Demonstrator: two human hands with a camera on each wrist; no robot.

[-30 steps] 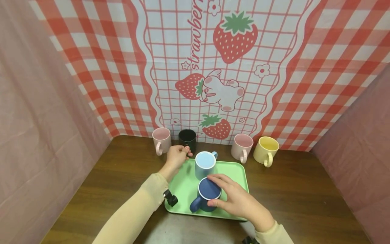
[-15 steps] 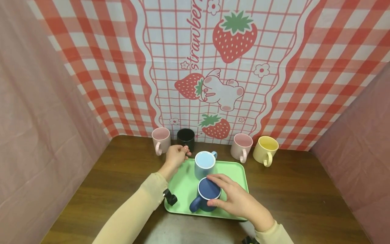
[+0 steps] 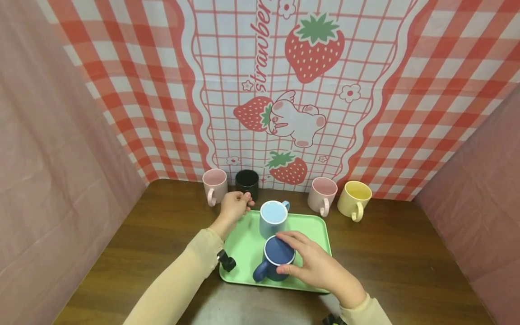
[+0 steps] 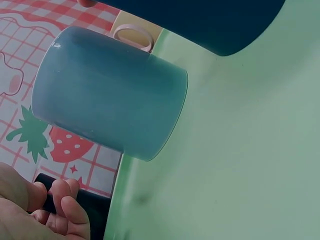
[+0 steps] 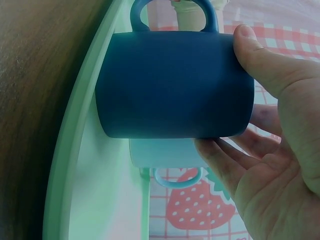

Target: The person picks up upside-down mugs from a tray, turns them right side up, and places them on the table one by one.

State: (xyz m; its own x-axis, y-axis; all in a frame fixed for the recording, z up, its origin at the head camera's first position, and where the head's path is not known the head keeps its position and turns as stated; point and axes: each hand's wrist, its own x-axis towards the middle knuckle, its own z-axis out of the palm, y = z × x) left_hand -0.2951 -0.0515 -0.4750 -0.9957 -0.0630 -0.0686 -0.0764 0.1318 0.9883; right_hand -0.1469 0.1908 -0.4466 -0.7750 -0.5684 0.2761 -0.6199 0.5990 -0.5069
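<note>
My left hand [image 3: 235,207] is at the black mug [image 3: 247,183] behind the green tray [image 3: 243,253]. Its thumb and fingers pinch at the near side of that mug, where the handle is hidden by the fingers. On the tray's front part stands a dark blue mug [image 3: 278,257], upright, its handle toward the front left. My right hand [image 3: 313,262] grips this mug near the rim, thumb on the near side and fingers round the far side, as the right wrist view shows. A light blue mug [image 4: 110,95] stands just behind it on the tray, handle pointing back right.
Left of the black mug is a pink mug [image 3: 215,186]. Another pink mug [image 3: 322,196] and a yellow mug [image 3: 355,200] stand at the back right of the wooden table [image 3: 390,257]. A checked strawberry cloth [image 3: 227,67] hangs close behind the row.
The black mug has shifted slightly left along with my left hand. My right hand and the dark blue mug have stayed in place.
</note>
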